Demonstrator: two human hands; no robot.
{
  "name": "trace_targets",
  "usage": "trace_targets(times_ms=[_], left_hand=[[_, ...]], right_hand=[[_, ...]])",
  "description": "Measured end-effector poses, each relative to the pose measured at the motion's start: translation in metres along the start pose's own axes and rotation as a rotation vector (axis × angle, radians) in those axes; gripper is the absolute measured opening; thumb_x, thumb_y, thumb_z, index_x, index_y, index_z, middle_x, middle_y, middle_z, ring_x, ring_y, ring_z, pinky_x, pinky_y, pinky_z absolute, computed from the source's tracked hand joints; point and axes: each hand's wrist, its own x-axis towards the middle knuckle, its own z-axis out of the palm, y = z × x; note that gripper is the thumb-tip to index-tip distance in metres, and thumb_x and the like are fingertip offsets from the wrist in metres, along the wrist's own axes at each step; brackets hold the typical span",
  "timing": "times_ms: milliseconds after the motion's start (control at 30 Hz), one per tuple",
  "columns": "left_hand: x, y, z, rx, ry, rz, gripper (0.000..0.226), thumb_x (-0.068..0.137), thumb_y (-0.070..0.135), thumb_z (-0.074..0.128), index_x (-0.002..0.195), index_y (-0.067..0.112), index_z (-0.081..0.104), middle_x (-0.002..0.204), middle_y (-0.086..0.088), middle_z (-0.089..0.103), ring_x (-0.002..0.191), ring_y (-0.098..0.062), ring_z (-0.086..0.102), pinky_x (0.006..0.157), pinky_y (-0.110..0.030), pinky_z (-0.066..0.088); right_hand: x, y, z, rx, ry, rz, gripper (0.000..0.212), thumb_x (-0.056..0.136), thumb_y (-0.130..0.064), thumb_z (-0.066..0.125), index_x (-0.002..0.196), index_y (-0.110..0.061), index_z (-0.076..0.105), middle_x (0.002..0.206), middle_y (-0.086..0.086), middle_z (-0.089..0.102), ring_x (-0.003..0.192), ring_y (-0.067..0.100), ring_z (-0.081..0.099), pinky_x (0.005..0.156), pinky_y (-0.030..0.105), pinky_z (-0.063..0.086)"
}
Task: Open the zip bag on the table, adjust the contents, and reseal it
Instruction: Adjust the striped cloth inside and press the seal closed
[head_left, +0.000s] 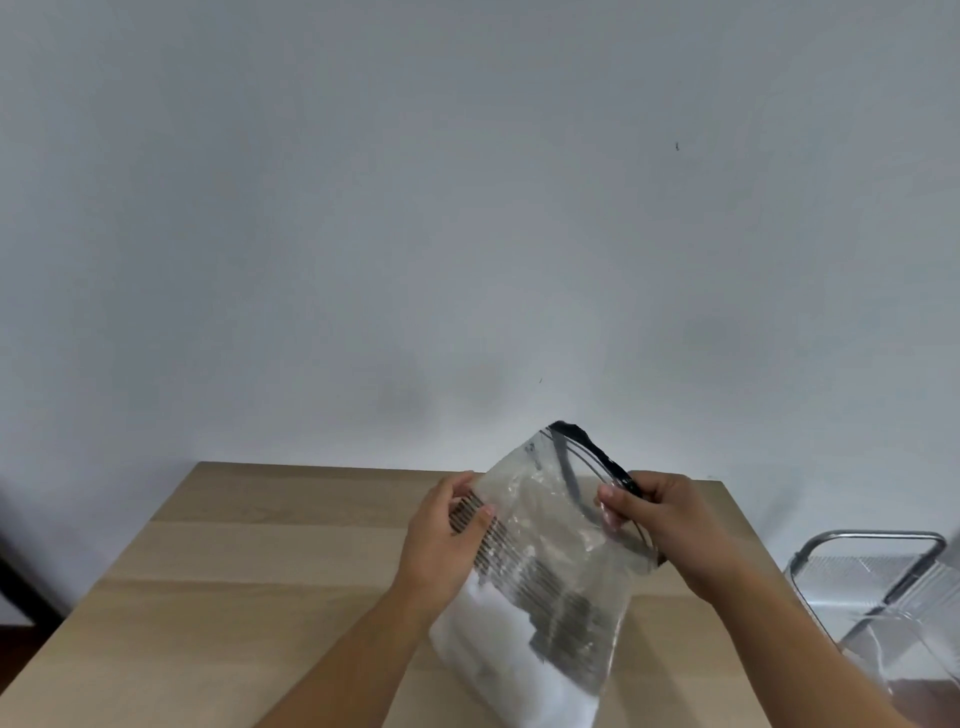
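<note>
Pale grey wall (467, 208) across the upper two thirds of the frame, plain, with a few small dark marks. Below, light wooden table (234, 597) with broad plank bands, smooth and matt. At lower right, a metal-framed rack (872, 577) with clear ribbed panels, partly cut off by the frame edge.

No readable writing or brand anywhere; only a block of thin dark horizontal lines printed on the zip bag (550, 561), too blurred to read.

Left hand (447, 540) closed on the left edge of the bag, thumb in front on the printed lines, fingers behind the film. Right hand (660, 519) pinching the black zip strip (597, 457) at the upper right corner of the bag, thumb and fingers pressed together on it.

Bag held up slightly above the table, low in the centre of the frame, tilted, zip end toward the top. Film transparent, crinkled and shiny; something white and soft-looking (498, 654) in the lower part, not possible to tell what. Mouth open or sealed: cannot tell.
</note>
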Motion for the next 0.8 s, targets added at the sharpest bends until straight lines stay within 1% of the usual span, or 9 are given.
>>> trace_targets(times_ms=[67, 200, 333, 433, 533, 567, 633, 700, 800], left_hand=[[-0.008, 0.004, 0.005, 0.110, 0.015, 0.085, 0.047, 0.080, 0.039, 0.068, 0.123, 0.029, 0.052, 0.117, 0.011, 0.054, 0.110, -0.008, 0.051, 0.097, -0.033, 0.044], [-0.030, 0.015, 0.017, 0.230, 0.031, 0.239, 0.054, 0.065, 0.064, 0.061, 0.114, 0.044, 0.050, 0.113, 0.033, 0.044, 0.111, 0.009, 0.040, 0.101, -0.039, 0.036], [-0.042, 0.014, 0.028, 0.290, 0.153, 0.337, 0.068, 0.059, 0.070, 0.063, 0.116, 0.034, 0.050, 0.113, 0.025, 0.048, 0.109, 0.002, 0.044, 0.095, -0.032, 0.033], [-0.044, 0.010, 0.034, 0.319, 0.223, 0.411, 0.058, 0.061, 0.070, 0.062, 0.103, 0.029, 0.057, 0.106, 0.016, 0.057, 0.102, -0.004, 0.051, 0.089, -0.032, 0.035], [-0.040, 0.009, 0.037, 0.350, 0.279, 0.413, 0.038, 0.063, 0.058, 0.066, 0.087, 0.028, 0.064, 0.099, 0.013, 0.060, 0.099, -0.001, 0.048, 0.087, -0.028, 0.030], [-0.038, 0.010, 0.037, 0.357, 0.291, 0.414, 0.032, 0.065, 0.054, 0.066, 0.082, 0.028, 0.065, 0.097, 0.012, 0.060, 0.098, 0.000, 0.047, 0.085, -0.025, 0.027], [-0.035, 0.012, 0.038, 0.357, 0.300, 0.414, 0.020, 0.068, 0.048, 0.065, 0.075, 0.029, 0.066, 0.095, 0.012, 0.061, 0.096, -0.001, 0.048, 0.082, -0.024, 0.026], [-0.034, 0.013, 0.039, 0.362, 0.293, 0.403, 0.012, 0.071, 0.042, 0.066, 0.070, 0.030, 0.065, 0.095, 0.012, 0.062, 0.094, -0.003, 0.050, 0.079, -0.026, 0.029], [-0.034, 0.012, 0.037, 0.392, 0.274, 0.411, 0.014, 0.072, 0.041, 0.065, 0.067, 0.027, 0.066, 0.092, 0.012, 0.063, 0.091, -0.004, 0.050, 0.077, -0.030, 0.032]], right_hand=[[0.002, -0.005, 0.008, 0.029, -0.001, -0.028, 0.029, 0.086, -0.015, 0.063, 0.061, 0.000, 0.065, 0.054, 0.001, 0.062, 0.054, 0.010, 0.055, 0.054, 0.012, 0.046], [0.004, -0.012, 0.024, 0.122, -0.026, -0.008, 0.026, 0.087, -0.017, 0.061, 0.063, -0.010, 0.071, 0.057, 0.003, 0.065, 0.055, 0.010, 0.059, 0.057, 0.015, 0.050], [0.004, -0.011, 0.033, 0.158, 0.013, -0.032, 0.023, 0.088, -0.015, 0.060, 0.070, -0.006, 0.072, 0.058, 0.004, 0.066, 0.055, 0.014, 0.062, 0.057, 0.016, 0.051], [0.003, -0.011, 0.039, 0.159, 0.031, -0.032, 0.022, 0.087, -0.018, 0.061, 0.071, -0.008, 0.073, 0.059, 0.003, 0.068, 0.058, 0.016, 0.064, 0.060, 0.020, 0.051], [0.002, -0.012, 0.043, 0.142, 0.032, -0.004, 0.021, 0.088, -0.020, 0.061, 0.074, -0.008, 0.072, 0.062, 0.006, 0.068, 0.060, 0.017, 0.065, 0.066, 0.038, 0.045], [0.002, -0.012, 0.044, 0.139, 0.029, -0.003, 0.021, 0.088, -0.020, 0.061, 0.075, -0.008, 0.072, 0.062, 0.006, 0.069, 0.060, 0.018, 0.065, 0.067, 0.040, 0.045], [0.002, -0.012, 0.046, 0.129, 0.021, -0.004, 0.021, 0.088, -0.020, 0.061, 0.075, -0.007, 0.072, 0.063, 0.007, 0.069, 0.060, 0.018, 0.065, 0.067, 0.035, 0.049], [0.002, -0.014, 0.045, 0.107, 0.046, -0.016, 0.020, 0.087, -0.018, 0.062, 0.074, -0.006, 0.073, 0.061, 0.007, 0.069, 0.058, 0.016, 0.065, 0.062, 0.025, 0.052], [0.007, -0.018, 0.036, -0.005, 0.130, -0.060, 0.018, 0.084, -0.017, 0.067, 0.070, -0.007, 0.073, 0.056, 0.006, 0.069, 0.051, 0.011, 0.063, 0.052, 0.013, 0.049]])
